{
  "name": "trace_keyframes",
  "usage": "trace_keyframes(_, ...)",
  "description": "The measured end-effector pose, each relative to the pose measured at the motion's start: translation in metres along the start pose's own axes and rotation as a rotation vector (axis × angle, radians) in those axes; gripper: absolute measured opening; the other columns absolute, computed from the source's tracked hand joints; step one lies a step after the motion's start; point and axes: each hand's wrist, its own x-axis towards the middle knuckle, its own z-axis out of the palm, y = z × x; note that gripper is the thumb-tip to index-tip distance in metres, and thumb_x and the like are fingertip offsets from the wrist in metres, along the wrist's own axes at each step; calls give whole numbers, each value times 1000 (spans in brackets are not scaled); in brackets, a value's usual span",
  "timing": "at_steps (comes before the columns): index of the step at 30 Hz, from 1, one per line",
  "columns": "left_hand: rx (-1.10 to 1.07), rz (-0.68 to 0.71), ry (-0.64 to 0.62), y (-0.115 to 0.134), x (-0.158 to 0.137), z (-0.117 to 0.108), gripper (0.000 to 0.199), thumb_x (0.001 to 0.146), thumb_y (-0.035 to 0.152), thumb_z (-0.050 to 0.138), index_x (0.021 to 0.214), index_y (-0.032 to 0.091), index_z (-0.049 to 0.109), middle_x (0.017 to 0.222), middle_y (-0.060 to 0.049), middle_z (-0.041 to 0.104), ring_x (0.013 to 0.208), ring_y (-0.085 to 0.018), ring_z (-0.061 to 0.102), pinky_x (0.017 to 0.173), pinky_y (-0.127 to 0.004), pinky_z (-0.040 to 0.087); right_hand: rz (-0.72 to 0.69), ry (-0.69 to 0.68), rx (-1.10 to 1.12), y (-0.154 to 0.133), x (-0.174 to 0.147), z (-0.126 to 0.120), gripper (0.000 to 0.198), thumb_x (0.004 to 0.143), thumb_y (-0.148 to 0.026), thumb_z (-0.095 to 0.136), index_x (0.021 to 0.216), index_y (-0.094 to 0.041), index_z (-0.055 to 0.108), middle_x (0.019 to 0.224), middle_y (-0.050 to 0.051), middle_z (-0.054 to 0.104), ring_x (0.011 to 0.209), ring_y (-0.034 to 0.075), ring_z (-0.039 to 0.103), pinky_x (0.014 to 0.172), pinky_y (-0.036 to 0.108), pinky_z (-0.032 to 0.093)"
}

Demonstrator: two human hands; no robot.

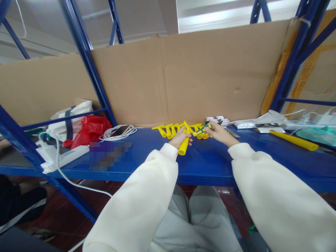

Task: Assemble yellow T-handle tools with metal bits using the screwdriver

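My left hand (178, 138) is closed around a yellow plastic T-shaped piece (183, 147), its wide round end tipped down toward me. In my right hand (217, 133) is a slim green and yellow hand tool (201, 130), its exact kind too small to tell. The tool's yellow end points left at the crossbar of the held piece; whether the two touch I cannot tell. Behind my hands, several similar yellow T-shaped pieces (163, 132) lie in a row on the blue shelf (153, 162), partly hidden by my hands.
A stack of small white and dark pieces (218, 121) stands against the cardboard panel (210, 77). A yellow tube (294, 140) lies at right. On the left are a coiled white cable (118, 133), a red plastic bag (90, 129) and a power strip (67, 157). Blue posts frame the shelf.
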Motion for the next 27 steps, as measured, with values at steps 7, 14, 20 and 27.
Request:
trace_keyframes(7, 32, -91, 13, -1, 2, 0, 96, 76, 1, 57, 162, 25, 21, 104, -9, 66, 57, -12, 59, 51, -23, 50, 75, 243, 212, -8, 3, -7, 33, 84, -47, 73, 80, -25, 50, 56, -5, 57, 43, 12, 49, 45, 24, 40)
trace_keyframes(14, 60, -133, -11, 2, -3, 2, 92, 81, 1, 56, 162, 26, 20, 101, -7, 64, 54, -9, 57, 45, -19, 48, 164, 427, 355, -12, 6, -13, 32, 89, -48, 66, 79, -25, 46, 53, -5, 54, 43, 11, 49, 43, 22, 38)
trace_keyframes(20, 64, -139, -1, 4, -7, 3, 89, 82, -1, 51, 162, 24, 21, 90, -2, 63, 51, -9, 56, 45, -18, 49, 176, 382, 479, -8, 7, -11, 34, 88, -50, 67, 79, -26, 44, 53, -5, 55, 41, 11, 47, 39, 21, 34)
trace_keyframes(27, 36, -124, -36, -1, 0, 0, 92, 80, 1, 58, 161, 27, 24, 85, 0, 63, 51, -10, 57, 46, -19, 49, 198, 374, 487, -4, 9, -11, 37, 88, -51, 65, 78, -27, 39, 54, -5, 55, 41, 11, 46, 39, 21, 34)
